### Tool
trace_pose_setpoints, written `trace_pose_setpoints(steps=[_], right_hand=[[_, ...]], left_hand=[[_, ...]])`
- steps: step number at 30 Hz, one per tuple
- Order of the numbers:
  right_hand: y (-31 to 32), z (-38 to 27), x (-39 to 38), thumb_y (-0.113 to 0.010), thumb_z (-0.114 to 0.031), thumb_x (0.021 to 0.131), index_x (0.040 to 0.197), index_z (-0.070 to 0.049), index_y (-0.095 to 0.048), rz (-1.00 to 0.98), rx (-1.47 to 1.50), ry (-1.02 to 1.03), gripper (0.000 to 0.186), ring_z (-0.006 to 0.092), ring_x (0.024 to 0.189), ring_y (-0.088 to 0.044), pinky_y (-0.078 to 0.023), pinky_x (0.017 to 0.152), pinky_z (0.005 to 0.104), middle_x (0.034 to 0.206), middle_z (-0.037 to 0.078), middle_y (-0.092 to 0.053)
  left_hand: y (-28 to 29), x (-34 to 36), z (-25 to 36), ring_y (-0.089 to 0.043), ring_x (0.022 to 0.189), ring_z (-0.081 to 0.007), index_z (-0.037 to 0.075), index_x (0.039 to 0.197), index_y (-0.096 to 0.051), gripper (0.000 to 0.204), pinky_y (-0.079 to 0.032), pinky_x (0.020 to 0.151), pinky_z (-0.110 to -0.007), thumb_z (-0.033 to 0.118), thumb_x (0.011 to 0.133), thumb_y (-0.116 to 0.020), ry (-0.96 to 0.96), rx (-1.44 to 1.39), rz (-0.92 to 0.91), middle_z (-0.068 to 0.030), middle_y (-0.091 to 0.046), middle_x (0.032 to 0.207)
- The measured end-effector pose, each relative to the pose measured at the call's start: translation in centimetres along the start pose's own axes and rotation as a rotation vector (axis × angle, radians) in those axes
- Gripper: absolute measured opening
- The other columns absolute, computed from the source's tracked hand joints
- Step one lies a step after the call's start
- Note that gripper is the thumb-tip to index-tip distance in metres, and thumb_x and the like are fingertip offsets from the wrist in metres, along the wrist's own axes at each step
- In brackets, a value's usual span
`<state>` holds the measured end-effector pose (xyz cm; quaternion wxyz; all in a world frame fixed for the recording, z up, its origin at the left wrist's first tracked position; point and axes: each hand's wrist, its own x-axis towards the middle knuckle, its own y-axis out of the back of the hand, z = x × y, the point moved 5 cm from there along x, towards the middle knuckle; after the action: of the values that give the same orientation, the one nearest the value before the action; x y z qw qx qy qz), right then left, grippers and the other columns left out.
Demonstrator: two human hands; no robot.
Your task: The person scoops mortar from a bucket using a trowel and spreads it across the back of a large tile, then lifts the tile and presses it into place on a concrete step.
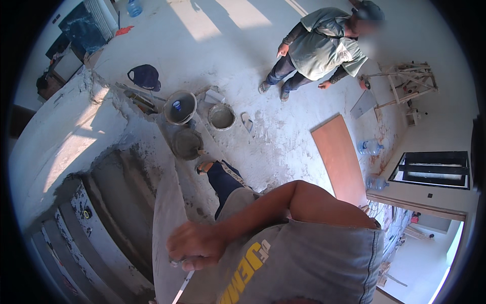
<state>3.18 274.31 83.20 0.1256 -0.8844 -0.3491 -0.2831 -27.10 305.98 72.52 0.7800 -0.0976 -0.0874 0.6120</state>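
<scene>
My right arm crosses the lower middle of the view in front of my grey shirt with yellow lettering (pixel 248 268). My right hand (pixel 195 247) is blurred and its fingers are curled round a thin, flat, pale tool (pixel 183 288). Only a narrow strip of that tool shows below the fingers, so its exact kind is unclear. The hand is over a smooth grey plastered surface (pixel 169 223) that curves along the stair edge. My left hand does not show.
Curved steps (pixel 119 202) drop away on the left. Ahead stand a mortar bucket (pixel 221 117), a mortar bowl (pixel 187 144) and a basin (pixel 180 107), near a dark cap (pixel 145 77). A co-worker (pixel 324 50) stands beyond; a brown board (pixel 341 152) lies to the right.
</scene>
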Motion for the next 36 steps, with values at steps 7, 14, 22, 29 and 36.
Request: trace_pose_setpoints(steps=[7,14,22,29,36], right_hand=[[-1.2,-0.4,0.9,-0.069,-0.047,0.092,0.076,-0.004,-0.056,-0.170,-0.033,0.120,0.047,0.0285,0.072,-0.057,-0.046,0.060,0.0413,0.079,0.009,-0.051],[-1.3,-0.7,4.6,-0.086,-0.043,0.077,0.088,-0.004,-0.068,-0.446,-0.054,0.195,0.044,0.0231,0.084,-0.064,-0.056,0.064,0.0367,0.088,0.006,-0.057],[-3.5,-0.9,6.6,-0.085,-0.032,0.082,0.102,-0.001,-0.073,-0.673,-0.099,0.345,0.039,0.0186,0.079,-0.067,-0.059,0.064,0.0308,0.090,0.005,-0.061],[-4.1,-0.9,6.4,-0.083,-0.025,0.082,0.112,0.000,-0.075,-0.699,0.059,0.466,0.039,0.0198,0.086,-0.065,-0.060,0.071,0.0350,0.101,0.006,-0.060],[-4.6,0.0,7.8,-0.085,-0.013,0.072,0.113,-0.004,-0.077,-0.688,0.213,0.377,0.043,0.0202,0.090,-0.061,-0.058,0.078,0.0357,0.102,0.004,-0.056]], left_hand=[[0.0,0.4,1.8,-0.052,0.137,-0.0292,0.009,0.141,-0.056,0.048,-0.038,0.118,-0.055,0.043,0.107,-0.049,0.009,0.050,0.066,-0.0072,-0.057,0.148],[-1.7,0.2,5.1,-0.056,0.133,-0.0264,0.008,0.148,-0.049,0.054,-0.043,0.114,-0.052,0.045,0.110,-0.039,0.041,0.099,0.213,-0.0072,-0.058,0.147],[-2.6,2.3,6.0,-0.057,0.133,-0.0265,0.004,0.146,-0.048,0.041,-0.044,0.117,-0.044,0.021,0.110,-0.045,0.023,-0.222,0.345,-0.0138,-0.060,0.143],[-3.4,1.8,6.7,-0.054,0.138,-0.0259,0.001,0.154,-0.039,0.046,-0.042,0.119,-0.040,0.022,0.112,-0.039,0.035,-0.325,0.502,-0.0122,-0.058,0.146],[-8.4,-2.0,11.2,-0.064,0.073,-0.0150,0.000,0.098,-0.064,0.051,-0.056,0.068,-0.032,0.049,0.108,-0.051,0.009,0.345,0.854,-0.0063,-0.065,0.084]])
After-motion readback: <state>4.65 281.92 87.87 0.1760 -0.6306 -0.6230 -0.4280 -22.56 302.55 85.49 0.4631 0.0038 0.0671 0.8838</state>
